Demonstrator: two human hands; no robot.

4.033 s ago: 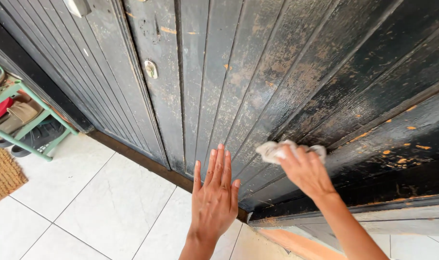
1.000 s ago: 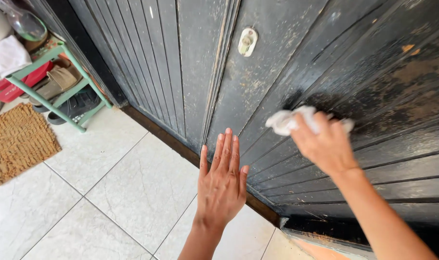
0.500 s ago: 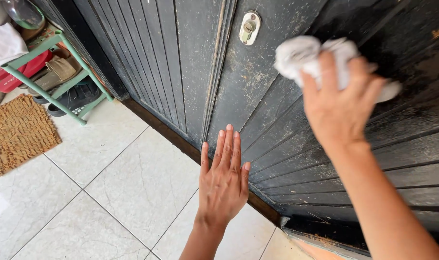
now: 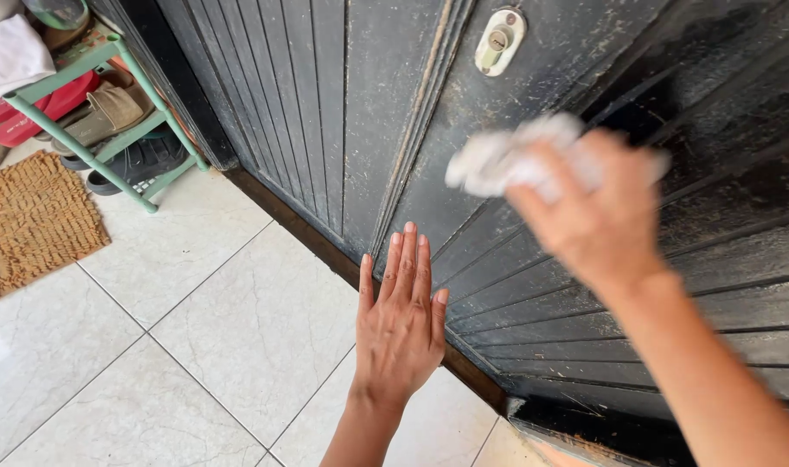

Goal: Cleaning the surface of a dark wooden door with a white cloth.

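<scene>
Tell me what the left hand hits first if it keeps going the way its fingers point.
The left hand, flat and open, points at the black door. It would likely meet the door's lower panels first, though the gap is hard to judge from above.

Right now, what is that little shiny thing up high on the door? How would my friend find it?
Start at the big black wooden door, its paint worn and scratched. Look near its top, above the right hand that presses a crumpled white cloth to the boards. There sits a small pale oval metal lock plate with a round keyhole cylinder: the only bright metal piece on the dark wood.
</scene>
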